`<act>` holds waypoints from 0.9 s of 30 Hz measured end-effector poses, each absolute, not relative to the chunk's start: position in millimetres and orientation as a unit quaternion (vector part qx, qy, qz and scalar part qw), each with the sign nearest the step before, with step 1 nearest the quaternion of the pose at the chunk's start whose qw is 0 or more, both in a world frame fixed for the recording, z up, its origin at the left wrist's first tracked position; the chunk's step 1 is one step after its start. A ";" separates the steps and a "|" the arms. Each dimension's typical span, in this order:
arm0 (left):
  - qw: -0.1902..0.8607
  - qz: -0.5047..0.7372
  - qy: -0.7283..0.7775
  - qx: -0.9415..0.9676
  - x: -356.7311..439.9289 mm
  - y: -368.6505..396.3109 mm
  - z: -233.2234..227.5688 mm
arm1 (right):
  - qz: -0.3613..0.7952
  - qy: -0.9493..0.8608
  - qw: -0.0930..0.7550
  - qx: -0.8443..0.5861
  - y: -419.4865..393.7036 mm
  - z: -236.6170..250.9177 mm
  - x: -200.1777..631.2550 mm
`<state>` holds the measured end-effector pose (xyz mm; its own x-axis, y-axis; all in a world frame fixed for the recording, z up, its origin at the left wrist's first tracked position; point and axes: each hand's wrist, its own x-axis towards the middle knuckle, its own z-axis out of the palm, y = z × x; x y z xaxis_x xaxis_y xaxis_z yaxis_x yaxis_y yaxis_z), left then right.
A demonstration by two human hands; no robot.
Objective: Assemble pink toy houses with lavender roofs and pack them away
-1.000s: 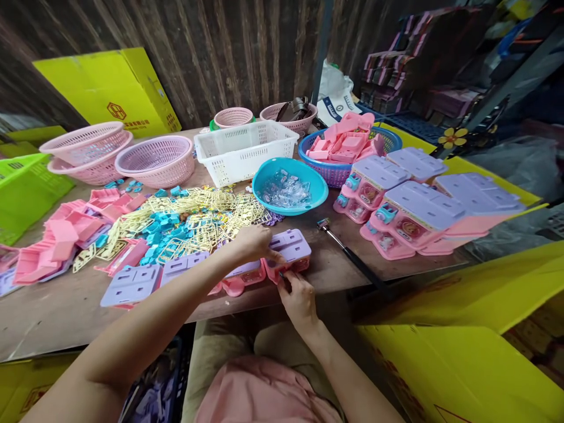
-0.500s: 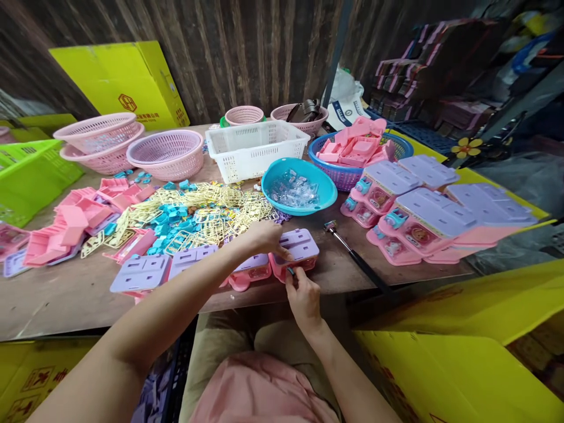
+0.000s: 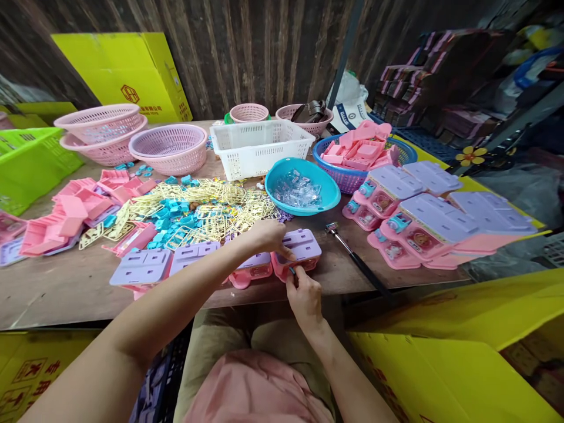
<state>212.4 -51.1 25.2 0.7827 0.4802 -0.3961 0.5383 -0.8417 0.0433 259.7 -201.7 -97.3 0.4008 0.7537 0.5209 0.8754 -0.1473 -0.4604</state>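
Note:
A pink toy box with a purple lid stands at the table's front edge, the rightmost in a row of similar boxes. My left hand rests over its left side, thumb on the lid and fingers wrapped round the far side, mostly hidden. At the box's front face, my right hand is closed in a pinch on a small blue-green piece; its exact kind is too small to tell. More of the row, such as a pink toy box with a purple lid, lies under and left of my left forearm.
Behind the row spread cream frames and blue parts. A teal bowl holds clear pieces. A black-handled rod lies to the right, near stacked pink-and-purple toy boxes. Baskets, including a white one, line the back.
The view has shifted slightly. Both hands keep their places at the same toy box, my right hand still pinching the small blue-green piece at its front.

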 end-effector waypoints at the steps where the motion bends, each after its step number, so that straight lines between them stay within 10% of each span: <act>1: 0.081 -0.186 0.269 0.942 212.4 -50.8 24.6 | -0.082 -0.542 0.364 -0.753 -201.7 -96.6 259.7; 27: 0.118 -0.151 0.244 0.951 207.8 -49.6 23.0 | -0.112 -0.510 0.351 -0.777 -193.0 -106.5 255.3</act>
<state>207.8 -49.6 23.0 0.8352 0.4285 -0.3447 0.4997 -0.8531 0.1501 255.3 -193.0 -106.5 0.4547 0.7139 0.5325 0.8717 -0.2340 -0.4306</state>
